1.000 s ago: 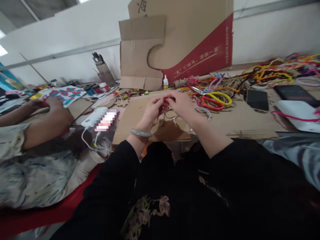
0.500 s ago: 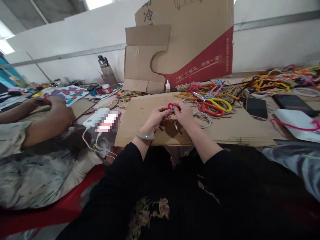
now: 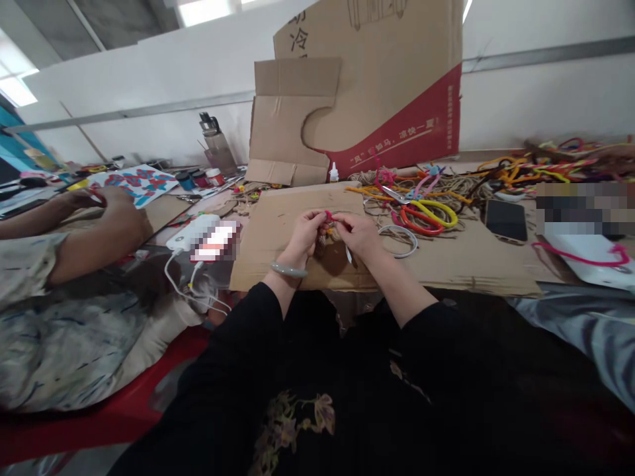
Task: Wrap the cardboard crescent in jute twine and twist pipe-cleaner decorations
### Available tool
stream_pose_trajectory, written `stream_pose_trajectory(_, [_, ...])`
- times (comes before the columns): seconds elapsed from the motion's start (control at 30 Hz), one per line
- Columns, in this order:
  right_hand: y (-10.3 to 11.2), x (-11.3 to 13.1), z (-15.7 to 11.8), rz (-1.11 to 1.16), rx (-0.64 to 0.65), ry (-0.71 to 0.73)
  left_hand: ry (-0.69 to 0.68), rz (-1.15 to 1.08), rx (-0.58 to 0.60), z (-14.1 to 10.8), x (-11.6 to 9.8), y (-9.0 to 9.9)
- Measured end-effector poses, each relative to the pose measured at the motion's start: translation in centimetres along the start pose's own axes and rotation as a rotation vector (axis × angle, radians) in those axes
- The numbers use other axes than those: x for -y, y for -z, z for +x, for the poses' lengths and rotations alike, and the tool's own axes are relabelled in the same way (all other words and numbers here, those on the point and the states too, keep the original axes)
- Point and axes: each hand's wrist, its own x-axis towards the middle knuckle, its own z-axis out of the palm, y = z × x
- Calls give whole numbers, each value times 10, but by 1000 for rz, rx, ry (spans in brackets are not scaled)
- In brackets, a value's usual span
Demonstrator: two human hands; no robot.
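Observation:
Both my hands meet above a flat cardboard sheet (image 3: 268, 231). Between the fingertips of my left hand (image 3: 305, 235), which are pinched together, sits a small red piece (image 3: 328, 216). The closed fingers of my right hand (image 3: 358, 235) touch its right side. Brown cord strands hang below my left fingers, and a white strip (image 3: 348, 254) sticks out under my right hand. Right of my hands lie a white ring (image 3: 415, 244) and scissors with red and yellow handles (image 3: 421, 227), among twine and coloured pipe cleaners.
A small glue bottle (image 3: 334, 173) stands before upright cardboard (image 3: 292, 132). A power strip (image 3: 191, 231) and a lit phone are at left, near another person's arms (image 3: 109, 228). At right lie a dark phone (image 3: 506, 220) and a white box (image 3: 585, 254).
The red piece, a small open loop before, now looks compact and sits slightly further left. My right hand has shifted left with it. At the far right, a person's hand has appeared over the pipe cleaners.

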Motion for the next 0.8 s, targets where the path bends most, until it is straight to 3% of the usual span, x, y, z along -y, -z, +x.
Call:
stream_pose_trajectory(0.13, [2,4,0,-1,17,-18,-12,-22,27,1,0,1])
stream_pose_trajectory(0.27, [11,4,6,-16,-53,-76,6,-40,40,-1,-2,1])
stream_pose_trajectory(0.37, [34,-4,14,-17,-209,-140,-30,-66,22,-3,-5,1])
stream_pose_trajectory(0.47, [70,-27,22,-67,-321,-178,-51,-54,-21,-6,-11,0])
stream_pose_trajectory(0.63, [126,-75,26,-267,-254,-315,-10,37,-6,-8,-36,-4])
stream_pose_trajectory(0.8, [145,-98,29,-426,-68,-380,-13,218,104,-5,-66,-12])
